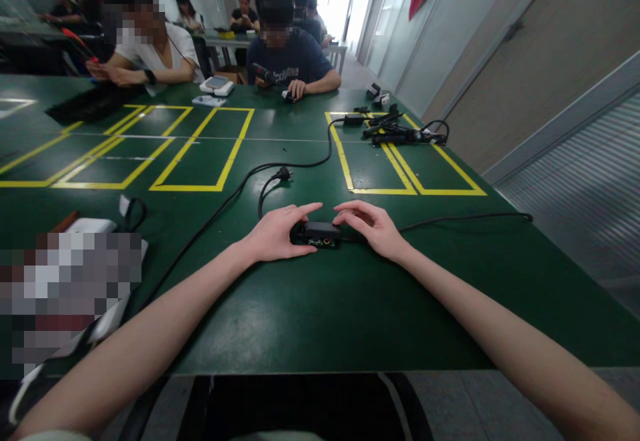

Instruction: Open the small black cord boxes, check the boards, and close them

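A black power adapter point(323, 230) with its casing opened sits in front of me on the green table, a strip of circuit board showing along its near side. My left hand point(277, 233) curves around the adapter's left end, thumb along the near side and index finger stretched out beyond the far side. At the right end, my right hand point(373, 227) has bent fingers and a thumb against the dark casing; its lower fingers are partly hidden. A black power cord with a plug point(284, 173) runs from behind my left hand. Another black cable point(465, 217) trails off to the right.
The green table point(300, 321) bears yellow tape rectangles point(220, 167). A long cord point(240, 184) crosses it to another adapter point(353, 120). Bundled black cables point(400, 133) lie at far right. A blurred-out item point(75, 287) lies at left. Two people point(295, 54) sit across.
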The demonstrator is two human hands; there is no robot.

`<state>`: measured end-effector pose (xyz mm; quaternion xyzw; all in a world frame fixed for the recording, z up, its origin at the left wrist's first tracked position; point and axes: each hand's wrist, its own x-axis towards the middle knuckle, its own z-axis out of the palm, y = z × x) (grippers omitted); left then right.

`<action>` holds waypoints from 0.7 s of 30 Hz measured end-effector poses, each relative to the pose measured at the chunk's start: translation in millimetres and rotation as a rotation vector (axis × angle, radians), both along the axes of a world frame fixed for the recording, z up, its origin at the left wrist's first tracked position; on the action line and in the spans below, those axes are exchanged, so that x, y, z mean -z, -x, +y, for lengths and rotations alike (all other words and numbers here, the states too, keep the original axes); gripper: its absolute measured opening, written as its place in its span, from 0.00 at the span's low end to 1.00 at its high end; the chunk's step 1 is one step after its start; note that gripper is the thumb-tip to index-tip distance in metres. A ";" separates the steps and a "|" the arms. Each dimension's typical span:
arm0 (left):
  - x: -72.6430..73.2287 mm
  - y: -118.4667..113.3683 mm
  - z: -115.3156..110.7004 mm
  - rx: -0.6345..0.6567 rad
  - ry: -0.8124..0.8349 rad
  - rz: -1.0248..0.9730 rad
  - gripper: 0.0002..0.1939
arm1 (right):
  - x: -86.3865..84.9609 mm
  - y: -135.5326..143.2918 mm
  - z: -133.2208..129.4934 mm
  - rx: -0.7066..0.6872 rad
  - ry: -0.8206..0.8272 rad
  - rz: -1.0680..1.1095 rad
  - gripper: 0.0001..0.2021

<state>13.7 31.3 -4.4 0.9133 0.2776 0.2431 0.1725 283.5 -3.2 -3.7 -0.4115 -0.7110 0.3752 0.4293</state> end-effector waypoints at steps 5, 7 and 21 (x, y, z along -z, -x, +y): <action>-1.3 -0.9 0.9 0.041 -0.038 -0.001 0.26 | -3.5 -0.3 -1.6 -0.036 0.013 -0.043 0.15; -1.0 -1.8 1.4 0.061 -0.065 0.002 0.21 | -4.3 -0.6 -2.1 -0.048 -0.019 -0.084 0.14; -9.4 -13.2 -9.7 -0.054 -0.133 0.204 0.19 | 1.4 6.4 -2.2 -0.163 -0.544 -0.726 0.20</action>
